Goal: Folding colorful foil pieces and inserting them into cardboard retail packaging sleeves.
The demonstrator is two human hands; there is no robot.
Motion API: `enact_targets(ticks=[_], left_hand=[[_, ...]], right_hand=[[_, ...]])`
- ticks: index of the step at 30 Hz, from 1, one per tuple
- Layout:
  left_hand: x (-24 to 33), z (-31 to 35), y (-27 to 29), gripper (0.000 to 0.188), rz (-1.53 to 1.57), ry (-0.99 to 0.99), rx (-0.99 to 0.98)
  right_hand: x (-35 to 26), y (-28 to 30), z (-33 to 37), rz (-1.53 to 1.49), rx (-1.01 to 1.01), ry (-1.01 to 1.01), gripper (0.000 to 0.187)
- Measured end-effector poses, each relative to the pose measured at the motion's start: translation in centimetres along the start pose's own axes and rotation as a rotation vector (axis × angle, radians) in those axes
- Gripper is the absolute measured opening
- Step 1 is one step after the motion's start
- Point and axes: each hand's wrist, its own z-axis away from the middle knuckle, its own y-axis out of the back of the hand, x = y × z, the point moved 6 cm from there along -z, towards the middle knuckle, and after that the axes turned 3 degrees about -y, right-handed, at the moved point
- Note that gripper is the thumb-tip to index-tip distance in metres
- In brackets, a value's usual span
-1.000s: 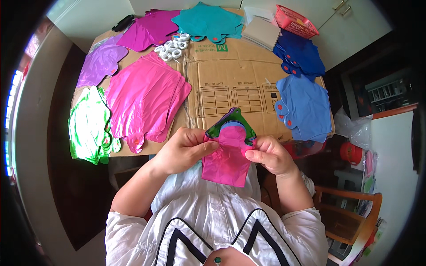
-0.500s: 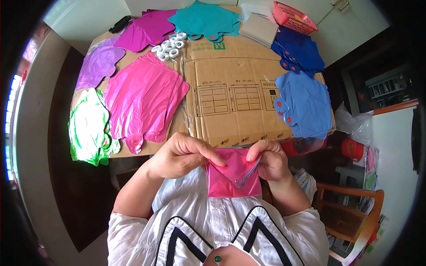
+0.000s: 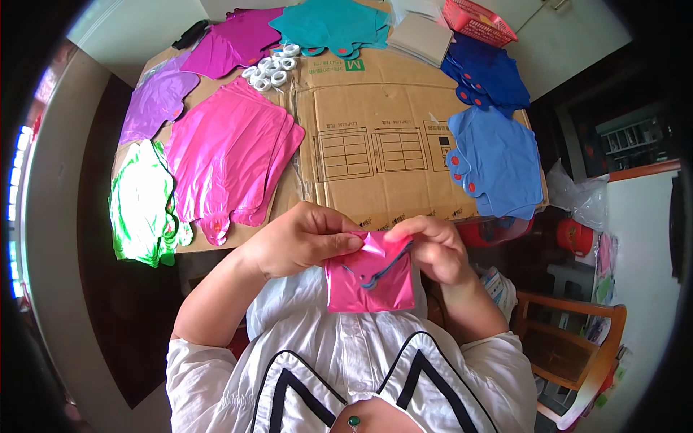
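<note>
Our left hand (image 3: 307,240) pinches the upper left corner of a small, square, glossy pink film pouch (image 3: 382,297) between thumb and fingers; our right hand (image 3: 437,249) pinches its upper right corner. We hold the pouch before our white cloth shirt (image 3: 354,350), near the edge of the brown cardboard-covered table (image 3: 375,101). A pointed, dark-edged flap (image 3: 374,265) lies folded down its front. A glossy pink film stack (image 3: 224,148) lies left on the table, a light-blue sheet stack (image 3: 502,159) right.
</note>
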Motion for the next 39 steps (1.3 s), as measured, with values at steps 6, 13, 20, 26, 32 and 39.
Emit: enact_targets(ticks=[6, 13, 20, 26, 32, 39], left_hand=[[-1.8, -1.0, 0.8, 0.025, 0.048, 0.107, 0.014], [-2.7, -0.5, 0.7, 0.039, 0.446, -0.073, -0.029], [-4.7, -0.1, 0.7, 0.026, 0.212, -0.224, 0.261], [-4.0, 0.4, 0.2, 0.031, 0.345, -0.245, 0.258], [-2.7, 0.5, 0.6, 0.044, 0.132, -0.288, 0.227], [-1.1, -0.2, 0.8, 0.053, -0.028, -0.390, 0.271]], right_hand=[[-3.4, -1.3, -1.4, 0.872, 0.051, 0.359, 0.042], [2.5, 1.4, -0.7, 0.121, 0.213, -0.431, 0.016], [3.1, -0.2, -0.2, 0.050, 0.188, -0.476, 0.016], [2.4, -0.7, 0.2, 0.047, 0.146, -0.381, 0.016], [2.2, -1.5, -1.2, -0.261, 0.072, -0.365, 0.021], [3.3, -0.7, -1.3, -0.275, 0.168, -0.294, 0.019]])
